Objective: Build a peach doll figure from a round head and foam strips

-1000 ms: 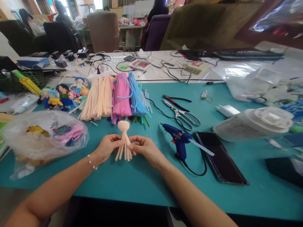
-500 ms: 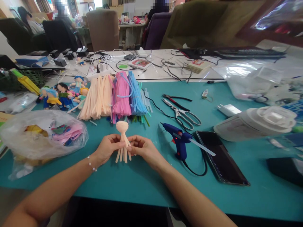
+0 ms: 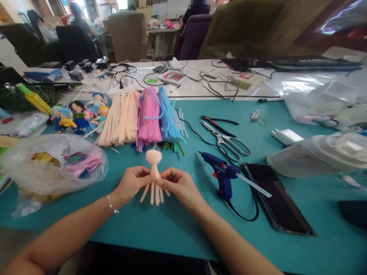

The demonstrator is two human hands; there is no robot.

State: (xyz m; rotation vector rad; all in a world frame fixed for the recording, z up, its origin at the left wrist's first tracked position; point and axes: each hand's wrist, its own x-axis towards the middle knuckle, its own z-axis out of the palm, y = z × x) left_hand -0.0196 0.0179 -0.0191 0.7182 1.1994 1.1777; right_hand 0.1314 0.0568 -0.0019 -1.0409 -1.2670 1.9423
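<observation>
A peach pipe-cleaner doll [image 3: 154, 157] with a round wound head stands upright between my hands, its loose stems fanned out below. My left hand [image 3: 137, 181] pinches the gathered stems under the head from the left, thumb in front. From the right, my right hand [image 3: 177, 185] pinches the same stems, its fingertips nearly meeting the left thumb. Just behind the doll lie bundles of peach pipe cleaners [image 3: 122, 120], pink pipe cleaners [image 3: 150, 118] and blue pipe cleaners [image 3: 169, 116]. Fingers partly hide the middle of the doll.
To the right lie a blue glue gun [image 3: 222, 172] with a lit red light, scissors [image 3: 225, 141], pliers [image 3: 219, 124], a phone [image 3: 279, 198] and a white tumbler [image 3: 309, 156]. A plastic bag [image 3: 54, 164] and several small dolls [image 3: 77, 114] occupy the left. People sit in the background.
The doll's lower stems are spread wider, some now showing below my right hand. My fingertips have come closer together around its middle. The view has swung slightly left.
</observation>
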